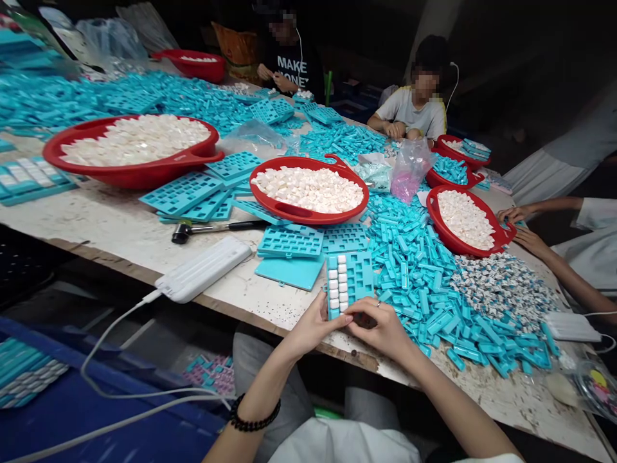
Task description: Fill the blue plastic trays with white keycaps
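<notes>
Near the table's front edge, my left hand [312, 326] grips a turquoise slotted plastic frame [359, 273] by its lower left side, thumb across the bottom. White key-like caps [342, 278] fill two columns on the frame's left, with turquoise caps at some ends; the slots to the right are bare. My right hand [385, 326] is closed, thumb and forefinger pinched at the lower edge of the second column. Whatever sits between those fingertips is hidden. Beyond the frame lie more turquoise frames [290, 242] and a red basket [308, 217] of white caps.
Loose turquoise pieces [419, 276] heap to the right, beside small white-and-blue parts [504, 283]. Another red basket [144, 173], a mallet [216, 227] and a white power bank [205, 270] with a cable lie left. Co-workers sit at the far side; another person's hands [525, 228] work at right.
</notes>
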Motion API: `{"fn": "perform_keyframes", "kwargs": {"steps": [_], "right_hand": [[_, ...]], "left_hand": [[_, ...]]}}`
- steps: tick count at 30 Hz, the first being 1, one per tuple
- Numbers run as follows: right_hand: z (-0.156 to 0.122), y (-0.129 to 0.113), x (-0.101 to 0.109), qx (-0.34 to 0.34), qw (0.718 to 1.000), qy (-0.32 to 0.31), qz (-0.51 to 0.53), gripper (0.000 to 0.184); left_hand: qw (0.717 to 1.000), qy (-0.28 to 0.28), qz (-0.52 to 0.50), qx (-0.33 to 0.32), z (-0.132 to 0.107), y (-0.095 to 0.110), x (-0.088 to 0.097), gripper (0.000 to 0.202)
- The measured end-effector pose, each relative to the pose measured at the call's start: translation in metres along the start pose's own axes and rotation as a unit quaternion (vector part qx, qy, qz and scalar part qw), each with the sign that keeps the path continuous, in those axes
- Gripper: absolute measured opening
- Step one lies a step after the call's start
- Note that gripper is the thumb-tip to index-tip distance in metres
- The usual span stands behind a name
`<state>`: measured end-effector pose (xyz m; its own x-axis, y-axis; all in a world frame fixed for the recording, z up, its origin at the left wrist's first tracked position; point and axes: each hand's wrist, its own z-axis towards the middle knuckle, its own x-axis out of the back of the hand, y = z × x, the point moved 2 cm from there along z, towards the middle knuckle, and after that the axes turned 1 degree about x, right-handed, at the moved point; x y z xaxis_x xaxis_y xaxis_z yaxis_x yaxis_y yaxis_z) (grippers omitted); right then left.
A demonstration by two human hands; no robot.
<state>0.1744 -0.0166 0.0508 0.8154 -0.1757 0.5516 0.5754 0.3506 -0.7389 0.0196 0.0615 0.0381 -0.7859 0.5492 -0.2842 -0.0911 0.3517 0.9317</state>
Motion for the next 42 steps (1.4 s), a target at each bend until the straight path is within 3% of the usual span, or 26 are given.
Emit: {"fn": "perform_keyframes", "kwargs": {"steps": [6,15,18,21,23,25,29,31,35,42], "right_hand": [[-0.001,0.002,0.001,-0.018,1.000,-0.001,-0.001,0.020],[0.003,-0.007,0.004,0.022,1.000,-0.009,-0.007,0.023],[0.004,-0.017,0.019,0.039,0.999,0.009,0.007,0.028],[0.001,-0.009,0.058,-0.011,0.994,0.101,-0.047,0.022],[-0.006,0.009,0.096,-0.082,0.973,0.178,-0.120,0.019],[-0.018,0.034,0.135,-0.156,0.933,0.235,-0.223,0.021],[-0.045,0.076,0.191,-0.301,0.783,0.263,-0.478,0.022],[-0.053,0.086,0.201,-0.330,0.735,0.261,-0.532,0.023],[-0.052,0.091,0.204,-0.338,0.731,0.249,-0.537,0.025],[-0.045,0.085,0.221,-0.412,0.726,0.168,-0.525,0.025]], "left_hand": [[0.999,-0.044,-0.024,0.004,0.002,-0.011,0.002,0.052],[0.999,-0.011,-0.046,-0.006,0.003,-0.011,0.002,0.058],[0.998,-0.003,-0.054,0.013,0.001,-0.010,0.004,0.063],[0.997,-0.012,-0.071,0.042,0.001,-0.010,0.006,0.074],[0.996,-0.017,-0.071,0.044,0.003,-0.010,0.006,0.082],[0.997,-0.022,-0.071,0.037,0.004,-0.010,0.005,0.089],[0.995,-0.023,-0.089,0.036,0.005,-0.008,0.004,0.092],[0.994,-0.016,-0.100,0.035,0.004,-0.007,0.004,0.093],[0.992,-0.019,-0.114,0.043,0.003,-0.008,0.005,0.094],[0.990,-0.023,-0.126,0.052,0.006,-0.013,0.009,0.097]]}}
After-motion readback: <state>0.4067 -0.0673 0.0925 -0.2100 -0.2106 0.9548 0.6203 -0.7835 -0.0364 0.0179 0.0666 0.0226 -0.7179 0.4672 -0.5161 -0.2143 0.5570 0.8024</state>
